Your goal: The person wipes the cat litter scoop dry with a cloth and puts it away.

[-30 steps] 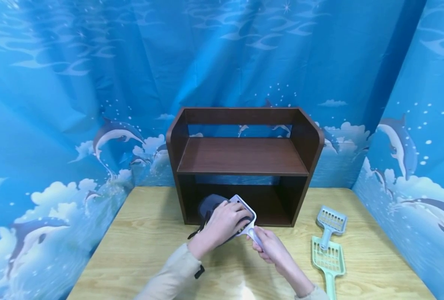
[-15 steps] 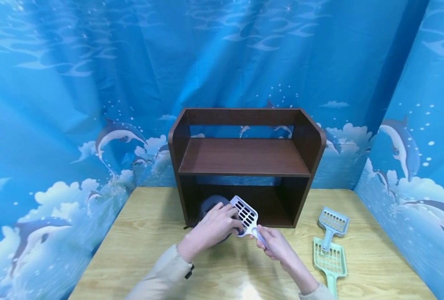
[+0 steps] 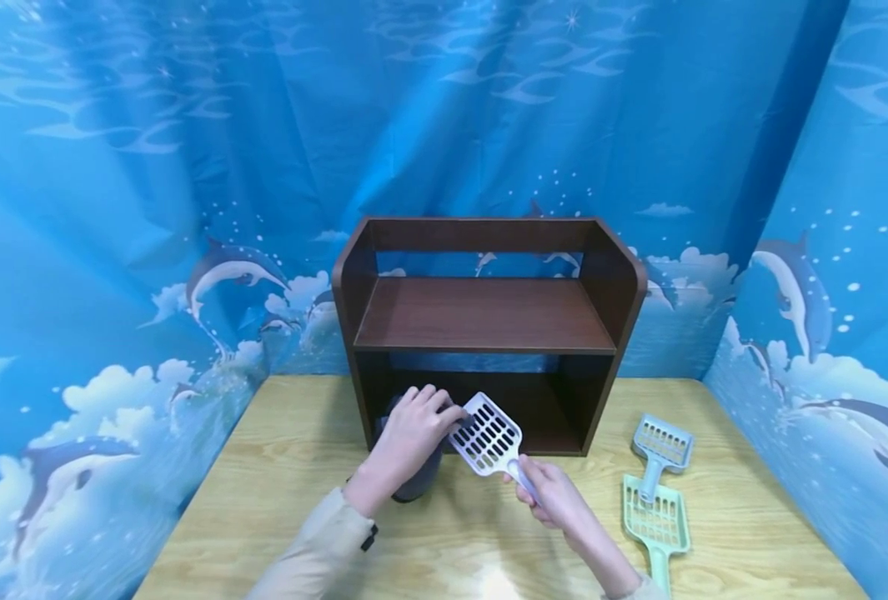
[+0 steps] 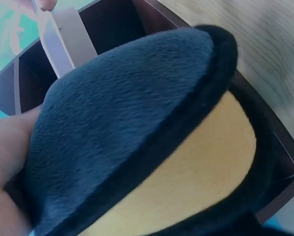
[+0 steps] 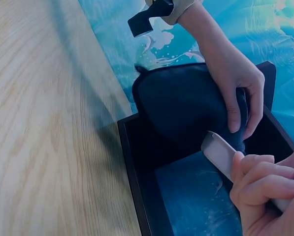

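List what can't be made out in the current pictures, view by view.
Head view: most of the dark blue padded item, behind the left grip.
Head view: the end of the green scoop's handle, cut off by the bottom edge.
Left wrist view: the white scoop's far end, behind the dark blue padded item.
Right wrist view: much of its handle, inside the right grip.

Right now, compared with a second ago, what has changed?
The left hand, holding the dark cloth pad, has shifted left across the white scoop, baring more slots. The right hand still grips the white scoop. The shelf, blue scoop and green scoop stayed put.
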